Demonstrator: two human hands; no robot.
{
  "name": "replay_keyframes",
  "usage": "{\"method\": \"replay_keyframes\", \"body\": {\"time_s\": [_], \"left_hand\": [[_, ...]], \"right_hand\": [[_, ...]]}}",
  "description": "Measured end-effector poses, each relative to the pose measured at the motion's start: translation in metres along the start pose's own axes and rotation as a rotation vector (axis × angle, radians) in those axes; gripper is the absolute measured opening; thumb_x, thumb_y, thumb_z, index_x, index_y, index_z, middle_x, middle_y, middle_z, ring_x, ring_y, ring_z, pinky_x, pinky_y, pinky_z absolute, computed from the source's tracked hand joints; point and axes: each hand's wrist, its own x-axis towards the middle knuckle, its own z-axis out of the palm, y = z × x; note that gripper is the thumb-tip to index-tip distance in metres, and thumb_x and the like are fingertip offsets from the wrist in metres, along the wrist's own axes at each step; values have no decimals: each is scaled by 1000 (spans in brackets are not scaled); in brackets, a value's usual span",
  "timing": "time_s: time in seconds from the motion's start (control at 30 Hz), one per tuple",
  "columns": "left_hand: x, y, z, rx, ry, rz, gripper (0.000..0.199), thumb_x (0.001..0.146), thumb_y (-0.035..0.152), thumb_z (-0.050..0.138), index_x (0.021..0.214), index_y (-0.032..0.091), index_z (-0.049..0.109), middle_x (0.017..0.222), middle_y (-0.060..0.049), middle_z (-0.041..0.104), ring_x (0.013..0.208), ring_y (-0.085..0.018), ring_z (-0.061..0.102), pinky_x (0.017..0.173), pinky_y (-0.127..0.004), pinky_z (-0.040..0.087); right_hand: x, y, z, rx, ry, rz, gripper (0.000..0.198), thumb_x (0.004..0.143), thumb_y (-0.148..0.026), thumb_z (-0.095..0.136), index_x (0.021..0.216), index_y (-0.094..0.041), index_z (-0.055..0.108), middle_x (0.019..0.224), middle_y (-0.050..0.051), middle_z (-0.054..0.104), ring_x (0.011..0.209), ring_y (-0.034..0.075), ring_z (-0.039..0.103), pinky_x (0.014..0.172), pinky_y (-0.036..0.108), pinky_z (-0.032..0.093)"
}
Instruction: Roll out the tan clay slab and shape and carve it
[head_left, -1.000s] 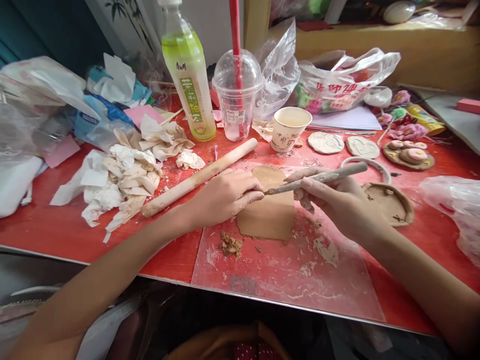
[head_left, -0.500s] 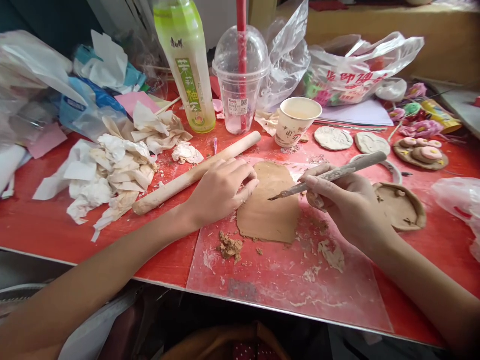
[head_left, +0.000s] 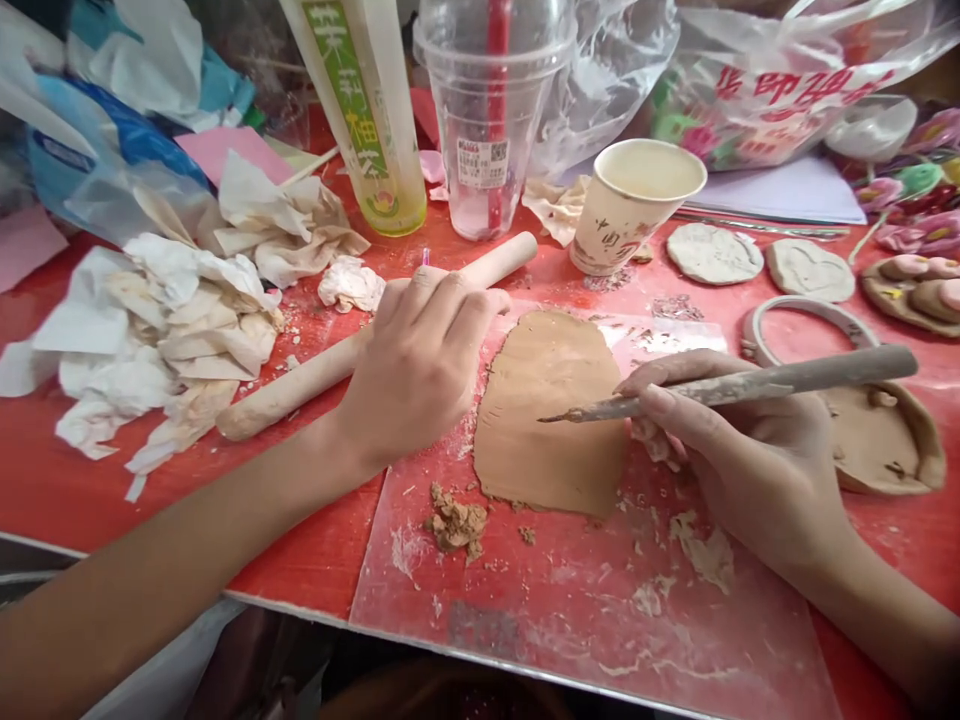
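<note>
A thin slab of brown clay point(head_left: 551, 420) lies flat on a clear plastic sheet point(head_left: 420, 600). In my right hand point(head_left: 757, 460) is a slim, clay-smeared paintbrush point(head_left: 750, 386), gripped like a pen; its dark pointed tip is over the middle of the slab. My left hand point(head_left: 420, 365) hovers over a wooden rolling pin point(head_left: 300, 385) left of the slab, fingers loosely bent and the index finger reaching right. Whether it touches the pin I cannot tell. A crumbly clay lump point(head_left: 456, 522) sits below the slab's lower left corner.
Crumpled tissues point(head_left: 172, 330) cover the left side. Behind stand a drink bottle point(head_left: 364, 130), a clear plastic cup point(head_left: 487, 110) and a paper cup point(head_left: 634, 205). To the right are pale clay discs point(head_left: 712, 253), a ring point(head_left: 757, 330) and a shallow clay dish point(head_left: 885, 440).
My left hand has moved off the slab's left edge to the left, over the rolling pin. The paintbrush stays over the slab in my right hand. The view has come closer.
</note>
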Motion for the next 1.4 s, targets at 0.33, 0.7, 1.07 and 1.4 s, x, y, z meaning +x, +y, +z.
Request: {"method": "replay_keyframes", "body": {"time_s": [0.33,0.7,1.07,1.4], "left_hand": [[0,-3,3,-58,-9,32,22,89,16,35,100,22,54,92,-5,58,97,-26,55,81,-46,43],[0,-2,4,-62,-35,91,24,92,18,32,91,20,56,87,-5,58,96,-25,56,78,-45,43],[0,-2,3,-109,-69,91,23,92,19,33,92,20,56,88,-3,59,97,-24,55,82,-44,41],[0,-3,4,-95,-91,84,26,93,21,31,90,22,57,88,-4,59,99,-25,54,84,-47,41]], "right_hand": [[-4,-2,-5,-173,-56,-9,6,80,-30,62,75,-29,65,62,-6,55,45,4,44,34,20,31],[-5,-1,-5,-281,-19,14,9,79,-36,62,74,-28,64,62,-4,55,50,6,50,32,18,30],[-4,-4,0,-296,-22,7,12,78,-34,62,69,-26,64,61,-5,57,45,5,47,35,17,33],[1,-1,-3,99,40,211,9,74,-30,67,71,-21,65,57,-1,56,44,9,47,34,22,28]]}}
